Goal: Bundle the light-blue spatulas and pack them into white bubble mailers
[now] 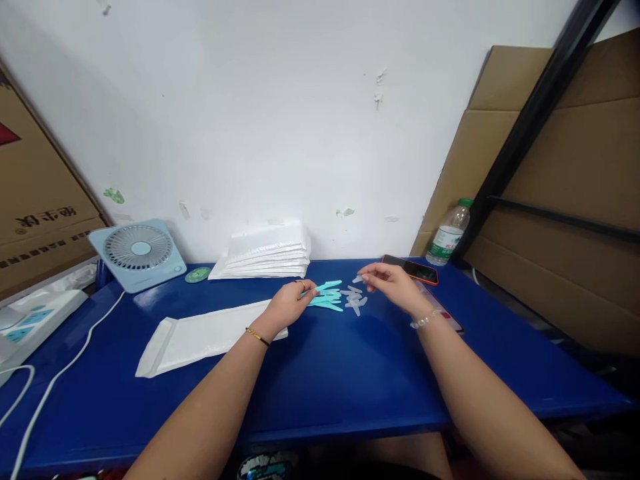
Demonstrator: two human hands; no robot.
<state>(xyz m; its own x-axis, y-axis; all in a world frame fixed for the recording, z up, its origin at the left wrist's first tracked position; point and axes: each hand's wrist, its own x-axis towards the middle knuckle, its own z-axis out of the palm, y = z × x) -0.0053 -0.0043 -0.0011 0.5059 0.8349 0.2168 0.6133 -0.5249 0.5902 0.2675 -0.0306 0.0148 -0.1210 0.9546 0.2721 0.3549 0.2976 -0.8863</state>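
My left hand (293,303) is closed at the left end of a fanned bunch of thin turquoise eyebrow razors (327,301); how many it grips is hidden by the fingers. Just right of their tips lies a small loose pile of clear plastic blade caps (355,300) on the blue table. Above that pile, my right hand (387,280) pinches one clear cap (358,279) between thumb and fingertips. A white padded envelope (200,337) lies flat to the left, its right part behind my left hand and forearm.
A stack of white padded envelopes (265,253) rests against the wall. Left of it stand a light blue fan (141,249) and a power strip (35,323) with white cables. A phone (420,270) and a water bottle (449,235) are at the back right of the blue table (345,380).
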